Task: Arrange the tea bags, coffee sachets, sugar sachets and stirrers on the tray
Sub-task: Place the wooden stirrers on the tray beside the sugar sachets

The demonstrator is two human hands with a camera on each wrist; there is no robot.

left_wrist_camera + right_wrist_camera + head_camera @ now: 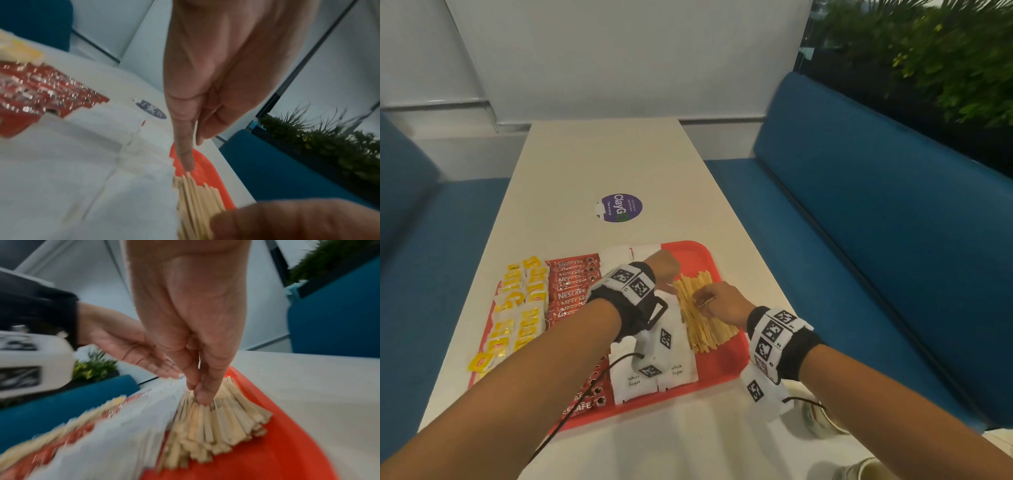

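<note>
Both hands are laid on the stirrers (703, 317): right hand (717, 301) pinching, left hand (664, 270) straight-fingered; stirrers could be scattered off the tray (698, 255) by hasty squaring.

White table (592, 164) runs lengthwise between blue benches. Directly on it: red tray (698, 255) at near end, flat, slightly skewed; round purple ClayGo sticker (620, 208) mid-table, just beyond tray's far edge.
</note>
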